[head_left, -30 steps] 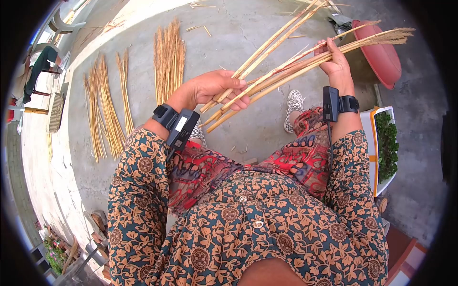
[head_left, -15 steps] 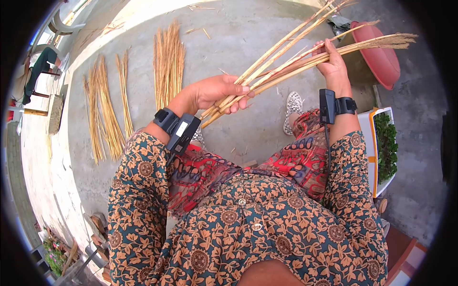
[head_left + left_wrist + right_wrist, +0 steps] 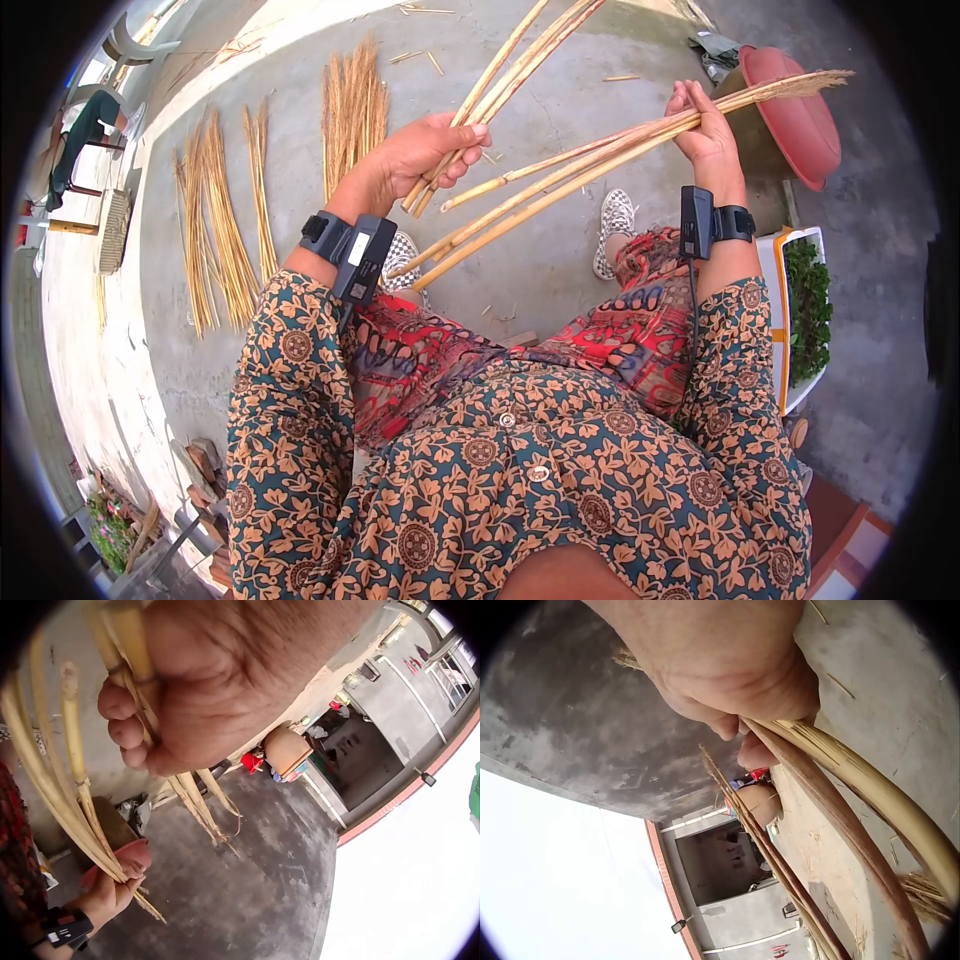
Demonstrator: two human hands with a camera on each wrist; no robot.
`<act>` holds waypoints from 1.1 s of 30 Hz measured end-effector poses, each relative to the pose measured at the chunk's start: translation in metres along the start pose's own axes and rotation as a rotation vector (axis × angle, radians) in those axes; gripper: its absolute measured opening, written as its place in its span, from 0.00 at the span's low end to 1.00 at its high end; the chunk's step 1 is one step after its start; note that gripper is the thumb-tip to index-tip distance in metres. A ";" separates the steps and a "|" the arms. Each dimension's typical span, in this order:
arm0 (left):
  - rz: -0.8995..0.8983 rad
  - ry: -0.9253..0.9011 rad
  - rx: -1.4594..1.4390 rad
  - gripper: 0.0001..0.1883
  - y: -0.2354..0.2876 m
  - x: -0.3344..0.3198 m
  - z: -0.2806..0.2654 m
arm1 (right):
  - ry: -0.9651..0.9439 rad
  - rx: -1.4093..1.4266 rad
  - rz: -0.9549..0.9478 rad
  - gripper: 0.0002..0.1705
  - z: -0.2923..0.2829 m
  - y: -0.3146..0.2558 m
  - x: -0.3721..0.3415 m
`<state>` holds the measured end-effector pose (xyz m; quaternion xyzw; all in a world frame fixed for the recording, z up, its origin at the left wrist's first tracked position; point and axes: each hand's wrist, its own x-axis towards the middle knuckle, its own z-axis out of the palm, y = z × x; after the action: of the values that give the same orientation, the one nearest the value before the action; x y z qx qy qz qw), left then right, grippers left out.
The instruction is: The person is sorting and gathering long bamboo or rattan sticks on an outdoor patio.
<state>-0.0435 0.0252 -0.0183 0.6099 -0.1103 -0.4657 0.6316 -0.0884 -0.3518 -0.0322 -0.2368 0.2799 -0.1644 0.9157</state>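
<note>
My left hand [image 3: 425,158] grips several dry straw-coloured stalks [image 3: 520,72] near their cut lower ends, thumb laid across them; they slant up and away in the head view. Apart from these, my right hand [image 3: 710,140] holds a second bunch of stalks [image 3: 580,178]. Its feathery tips [image 3: 815,84] point right, and its cut ends spread toward my knees. In the left wrist view the curled fingers [image 3: 124,733] wrap the left stalks. The right wrist view shows stalks [image 3: 840,754] coming out from under the right hand [image 3: 735,667], whose palm hides part of the grip.
Several bundles of stalks [image 3: 225,225] lie on the concrete floor at the left, with a thicker bundle [image 3: 355,120] farther right. A pink basin [image 3: 800,115] stands beyond the right hand. A white box of green plants [image 3: 808,310] sits at my right side.
My left hand has drawn left with its stalks, which have parted from the right hand's bunch. The right hand has barely moved and still holds its stalks.
</note>
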 end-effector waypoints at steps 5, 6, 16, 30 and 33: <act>0.021 -0.028 0.043 0.11 -0.006 0.007 0.004 | -0.185 -0.069 0.106 0.11 -0.004 -0.001 0.002; 0.020 -0.041 0.021 0.11 -0.006 0.006 0.009 | -0.220 -0.068 0.136 0.11 -0.003 -0.001 0.002; -0.011 -0.214 -0.147 0.11 -0.005 0.017 0.033 | -0.192 -0.057 0.146 0.11 0.021 0.010 0.001; -0.051 -0.242 0.032 0.12 0.008 0.015 0.044 | -0.253 -0.089 0.093 0.07 0.033 0.021 -0.001; -0.011 -0.194 0.072 0.11 0.007 0.015 0.050 | -0.253 -0.088 0.075 0.07 0.033 0.022 0.000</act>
<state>-0.0671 -0.0201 -0.0067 0.5849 -0.1842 -0.5216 0.5932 -0.0651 -0.3229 -0.0199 -0.2850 0.1778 -0.0867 0.9379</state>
